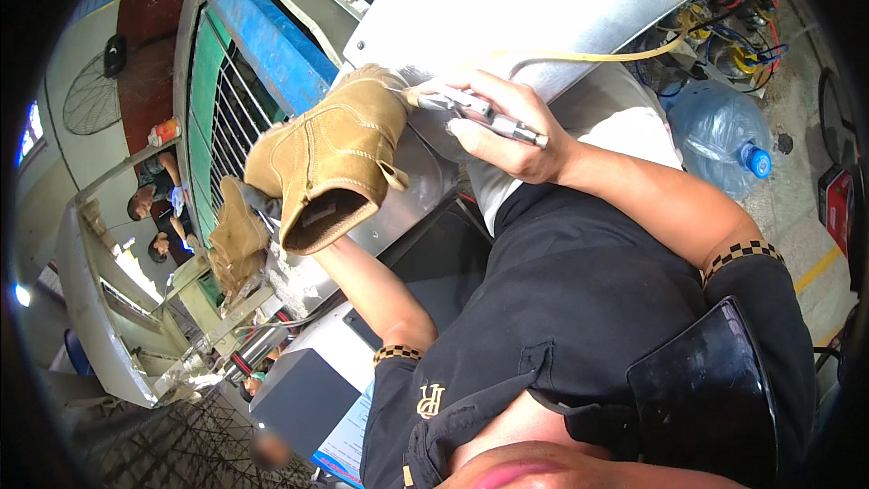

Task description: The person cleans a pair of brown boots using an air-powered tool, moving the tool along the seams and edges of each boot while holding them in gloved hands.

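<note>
A tan suede ankle boot (339, 149) is held up in front of me, its opening tilted down toward me and its toe pointing away. A side seam or zip and a pull loop show on its shaft. My left forearm runs behind the boot; my left hand (264, 203) supports it, mostly hidden, with what look like dark-covered fingers at its left edge. My right hand (520, 131) is closed around a slim grey metal handpiece (471, 107). The tool's tip is at the boot's right side, near the toe end, and seems to touch it.
A second tan boot (240, 231) stands left on a conveyor beside a barred green guard (222, 100). Beyond is a white metal worktop (507, 0) crossed by a yellowish hose (625, 56). A large clear water bottle (720, 136) lies at right near tangled wires. Other people work far left.
</note>
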